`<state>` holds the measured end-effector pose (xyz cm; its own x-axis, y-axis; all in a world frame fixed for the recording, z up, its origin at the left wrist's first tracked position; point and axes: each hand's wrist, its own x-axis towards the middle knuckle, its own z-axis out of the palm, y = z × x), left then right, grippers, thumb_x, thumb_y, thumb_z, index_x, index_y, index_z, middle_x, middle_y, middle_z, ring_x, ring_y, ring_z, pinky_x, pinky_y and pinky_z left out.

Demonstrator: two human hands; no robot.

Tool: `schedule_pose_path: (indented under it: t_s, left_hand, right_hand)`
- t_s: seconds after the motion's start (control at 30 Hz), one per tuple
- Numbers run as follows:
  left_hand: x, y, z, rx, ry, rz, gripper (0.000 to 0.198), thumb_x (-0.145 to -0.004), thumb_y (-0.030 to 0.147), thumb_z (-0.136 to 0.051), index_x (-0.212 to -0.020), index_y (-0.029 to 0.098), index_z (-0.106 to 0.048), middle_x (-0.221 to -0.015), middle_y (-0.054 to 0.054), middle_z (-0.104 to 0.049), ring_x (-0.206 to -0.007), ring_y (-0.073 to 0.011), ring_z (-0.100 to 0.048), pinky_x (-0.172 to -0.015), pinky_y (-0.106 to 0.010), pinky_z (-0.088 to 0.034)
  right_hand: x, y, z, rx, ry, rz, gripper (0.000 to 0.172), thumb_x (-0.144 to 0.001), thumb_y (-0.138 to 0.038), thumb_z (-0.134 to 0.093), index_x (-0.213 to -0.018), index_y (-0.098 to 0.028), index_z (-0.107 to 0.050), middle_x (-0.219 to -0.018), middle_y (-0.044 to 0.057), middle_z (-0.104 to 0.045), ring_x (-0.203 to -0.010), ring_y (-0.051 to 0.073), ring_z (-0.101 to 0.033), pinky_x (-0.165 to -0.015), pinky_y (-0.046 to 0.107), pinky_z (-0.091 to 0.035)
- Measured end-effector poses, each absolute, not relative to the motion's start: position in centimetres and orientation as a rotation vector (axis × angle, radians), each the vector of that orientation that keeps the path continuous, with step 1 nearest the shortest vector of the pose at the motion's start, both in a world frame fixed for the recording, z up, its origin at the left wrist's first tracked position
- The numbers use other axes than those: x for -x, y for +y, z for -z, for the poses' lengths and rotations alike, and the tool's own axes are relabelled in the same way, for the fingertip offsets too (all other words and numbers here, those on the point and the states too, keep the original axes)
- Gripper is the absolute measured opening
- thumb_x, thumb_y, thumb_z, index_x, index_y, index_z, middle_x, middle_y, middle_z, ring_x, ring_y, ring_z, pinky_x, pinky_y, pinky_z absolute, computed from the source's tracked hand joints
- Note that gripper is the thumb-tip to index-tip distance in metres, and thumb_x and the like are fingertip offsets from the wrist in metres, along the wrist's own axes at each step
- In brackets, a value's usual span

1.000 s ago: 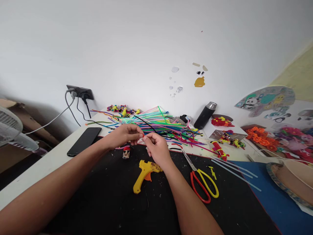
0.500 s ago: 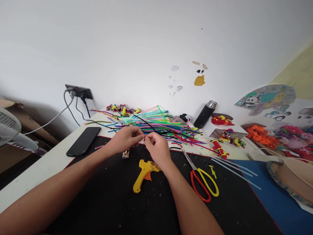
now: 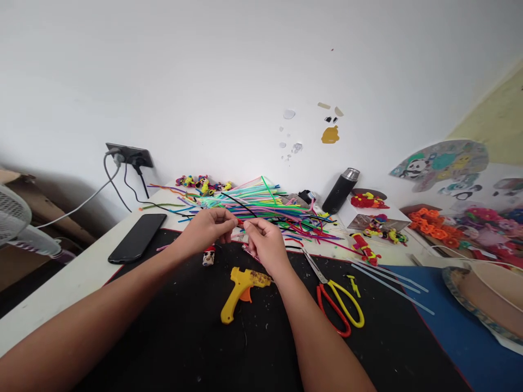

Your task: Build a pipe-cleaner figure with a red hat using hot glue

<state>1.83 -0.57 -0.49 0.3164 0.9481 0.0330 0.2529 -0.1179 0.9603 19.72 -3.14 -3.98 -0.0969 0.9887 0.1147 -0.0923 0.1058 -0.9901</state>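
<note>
My left hand (image 3: pixel 208 230) and my right hand (image 3: pixel 265 241) meet above the far edge of a black mat (image 3: pixel 175 337). Both pinch a small red piece (image 3: pixel 240 222) between their fingertips; I cannot make out what it is. Just behind them lies a heap of coloured pipe cleaners (image 3: pixel 261 207). A small figure with a red top (image 3: pixel 208 256) lies on the mat under my left hand. A yellow glue gun (image 3: pixel 241 286) lies in front of my right hand.
Red and yellow scissors (image 3: pixel 337 302) and clear glue sticks (image 3: pixel 388 283) lie to the right. A black phone (image 3: pixel 137 245) rests at left, a dark flask (image 3: pixel 340 191) at the back. Finished coloured craft pieces (image 3: pixel 441 231) crowd the right; a fan (image 3: pixel 16 223) stands at far left.
The hands stayed together at the same spot, fingers shifting slightly on the small red piece. The view has drifted a little.
</note>
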Motion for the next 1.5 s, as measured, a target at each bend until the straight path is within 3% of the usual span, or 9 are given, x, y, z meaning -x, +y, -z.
schedule_pose_path:
  t_s: [0.17,0.5,0.8,1.1,1.5]
  left_hand:
    - [-1.8,-0.9,-0.1,-1.594,1.143,-0.902,0.032,-0.079,0.048,-0.075,-0.079,0.018,-0.065,-0.055,0.003,-0.064,-0.05,-0.0117,-0.056,-0.05,-0.021,-0.042]
    - [-1.8,-0.7,0.8,-1.765,1.192,-0.864,0.028,-0.084,0.046,-0.071,-0.083,0.019,-0.068,-0.057,0.003,-0.063,-0.052,-0.013,-0.058,-0.05,-0.022,-0.041]
    - [-0.7,0.1,0.2,-1.622,1.072,-0.855,0.049,-0.082,0.066,-0.07,-0.075,0.018,-0.064,-0.063,0.001,-0.063,-0.055,-0.013,-0.059,-0.057,-0.025,-0.049]
    - [-0.7,-0.2,-0.7,-1.741,1.085,-0.782,0.04,-0.078,0.057,-0.077,-0.082,0.018,-0.068,-0.068,0.002,-0.063,-0.057,-0.0129,-0.059,-0.055,-0.023,-0.046]
    - [-1.0,-0.5,-1.3,-1.824,1.193,-0.646,0.03,-0.076,0.048,-0.076,-0.07,0.02,-0.065,-0.054,0.003,-0.063,-0.046,-0.0123,-0.052,-0.044,-0.022,-0.034]
  right_hand:
    - [-19.9,-3.0,3.5,1.002,-1.185,-1.191,0.029,-0.087,-0.047,-0.066,-0.089,-0.018,-0.068,-0.048,-0.008,-0.048,-0.035,0.008,-0.037,-0.037,0.022,-0.027]
    - [-19.6,-3.1,5.0,1.102,-1.416,-0.983,0.025,-0.093,-0.045,-0.062,-0.096,-0.021,-0.068,-0.055,-0.006,-0.052,-0.043,0.012,-0.047,-0.044,0.024,-0.036]
    - [-19.6,-3.3,4.2,1.101,-1.338,-1.051,0.025,-0.091,-0.045,-0.064,-0.091,-0.021,-0.065,-0.052,-0.008,-0.049,-0.038,0.012,-0.043,-0.041,0.024,-0.035]
    - [-19.5,-3.3,4.7,1.182,-1.496,-0.857,0.025,-0.094,-0.045,-0.06,-0.091,-0.022,-0.068,-0.054,-0.007,-0.048,-0.046,0.013,-0.045,-0.048,0.025,-0.034]
    - [-19.3,-3.6,4.6,1.231,-1.627,-0.691,0.022,-0.095,-0.039,-0.057,-0.082,-0.023,-0.063,-0.052,-0.006,-0.044,-0.048,0.014,-0.041,-0.051,0.027,-0.029]
